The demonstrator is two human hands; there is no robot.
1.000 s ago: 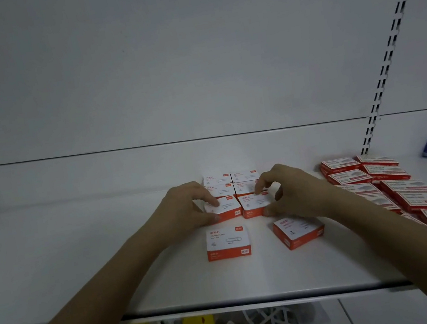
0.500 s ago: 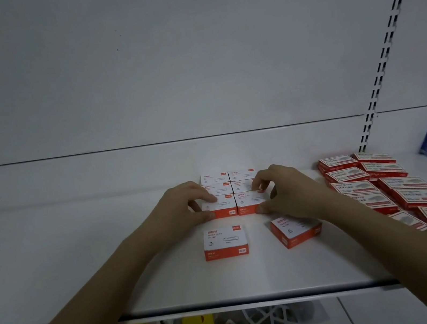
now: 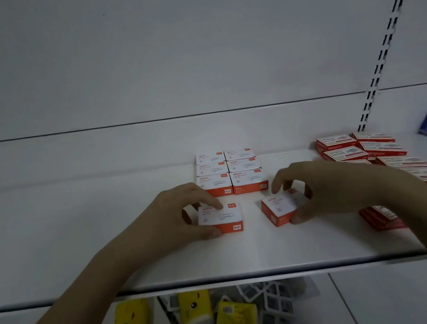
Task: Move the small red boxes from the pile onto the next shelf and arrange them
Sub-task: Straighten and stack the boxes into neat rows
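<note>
Looking down from the head view, six small red boxes (image 3: pixel 229 172) already sit in a neat block on the shelf (image 3: pixel 76 227); the left hand (image 3: pixel 171 219) pinches a seventh box (image 3: pixel 220 218), the right hand (image 3: pixel 321 190) an angled eighth box (image 3: pixel 282 207), both seemingly not yet aligned.

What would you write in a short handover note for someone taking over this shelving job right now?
Left hand grips a small red box lying square on the shelf. Right hand grips a second box, lying askew. Done: six boxes sit in a tidy two-by-three block just behind. Left: slide these two into line as the front row, then continue from the pile on the right.
</note>
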